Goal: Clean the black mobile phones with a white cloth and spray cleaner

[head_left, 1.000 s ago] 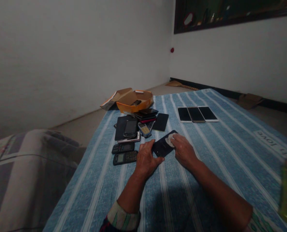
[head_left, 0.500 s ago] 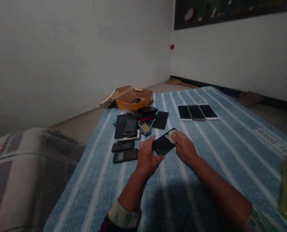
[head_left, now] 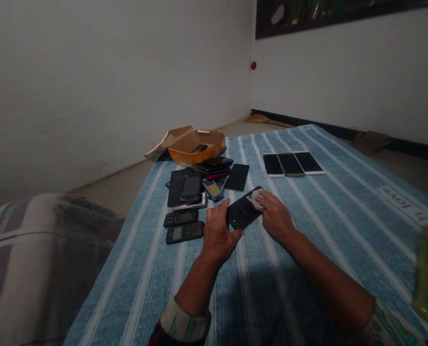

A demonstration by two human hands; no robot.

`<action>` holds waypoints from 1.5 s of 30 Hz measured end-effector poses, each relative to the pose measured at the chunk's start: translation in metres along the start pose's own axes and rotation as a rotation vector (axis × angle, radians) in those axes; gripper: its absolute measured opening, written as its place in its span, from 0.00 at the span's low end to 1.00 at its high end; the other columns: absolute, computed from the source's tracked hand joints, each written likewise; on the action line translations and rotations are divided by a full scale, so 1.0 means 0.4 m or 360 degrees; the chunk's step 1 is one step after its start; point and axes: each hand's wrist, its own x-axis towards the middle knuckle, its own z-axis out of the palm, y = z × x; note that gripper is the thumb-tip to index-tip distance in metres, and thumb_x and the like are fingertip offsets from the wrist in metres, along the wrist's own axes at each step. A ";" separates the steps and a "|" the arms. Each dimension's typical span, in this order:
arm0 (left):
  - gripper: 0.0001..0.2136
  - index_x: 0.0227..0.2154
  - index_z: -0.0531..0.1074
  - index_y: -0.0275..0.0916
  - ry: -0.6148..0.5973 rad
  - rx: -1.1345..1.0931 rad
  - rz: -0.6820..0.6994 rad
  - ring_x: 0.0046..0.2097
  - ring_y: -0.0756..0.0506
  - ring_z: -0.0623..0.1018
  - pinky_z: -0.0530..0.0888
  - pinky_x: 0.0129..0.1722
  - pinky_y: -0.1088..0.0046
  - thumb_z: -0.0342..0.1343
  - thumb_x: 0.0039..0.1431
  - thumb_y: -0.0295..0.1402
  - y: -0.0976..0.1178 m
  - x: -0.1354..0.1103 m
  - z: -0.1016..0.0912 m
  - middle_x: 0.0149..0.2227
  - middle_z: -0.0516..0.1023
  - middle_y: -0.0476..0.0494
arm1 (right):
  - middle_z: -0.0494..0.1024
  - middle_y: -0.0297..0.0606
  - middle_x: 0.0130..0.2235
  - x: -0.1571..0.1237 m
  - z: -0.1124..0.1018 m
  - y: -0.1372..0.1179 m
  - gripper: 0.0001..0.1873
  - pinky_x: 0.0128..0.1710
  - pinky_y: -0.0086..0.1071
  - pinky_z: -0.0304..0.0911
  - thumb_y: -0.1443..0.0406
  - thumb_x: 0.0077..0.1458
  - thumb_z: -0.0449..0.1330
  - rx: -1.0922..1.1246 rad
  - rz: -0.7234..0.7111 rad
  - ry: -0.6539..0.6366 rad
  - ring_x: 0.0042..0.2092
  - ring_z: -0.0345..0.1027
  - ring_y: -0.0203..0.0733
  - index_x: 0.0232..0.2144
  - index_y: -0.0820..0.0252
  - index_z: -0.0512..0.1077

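Left hand [head_left: 218, 229] grips phone [head_left: 243, 212]; right hand [head_left: 276, 217] pinches pale wad [head_left: 255, 199] at phone's two o'clock; excess pressure could dislodge phone.

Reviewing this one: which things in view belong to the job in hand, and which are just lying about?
Likely in the job:
- dark phone, held by the left hand
- pale wad, in the right hand, against the phone
- perhaps the other phones

Likely lying about:
- striped fabric, left
- brown piece on the floor

a dark-framed window [head_left: 307, 17] shows in the pale wall [head_left: 343, 81], below it a red knob [head_left: 253, 65]; striped fabric [head_left: 30, 269] drapes far left.
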 end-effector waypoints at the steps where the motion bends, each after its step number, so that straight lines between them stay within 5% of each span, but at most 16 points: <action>1: 0.37 0.59 0.59 0.36 0.0003 0.0004 0.0004 0.51 0.34 0.72 0.72 0.49 0.57 0.65 0.43 0.29 0.000 0.000 -0.001 0.49 0.73 0.37 | 0.74 0.45 0.53 0.000 0.000 -0.001 0.26 0.60 0.46 0.59 0.78 0.50 0.47 -0.0004 0.0002 -0.0003 0.59 0.63 0.47 0.48 0.59 0.74; 45: 0.34 0.57 0.60 0.33 0.0177 0.0096 0.0198 0.47 0.35 0.72 0.70 0.48 0.56 0.64 0.45 0.30 0.020 -0.002 0.016 0.48 0.74 0.35 | 0.72 0.49 0.54 0.006 0.008 -0.022 0.27 0.61 0.50 0.58 0.78 0.49 0.47 0.0078 -0.0115 -0.0041 0.60 0.60 0.49 0.48 0.62 0.73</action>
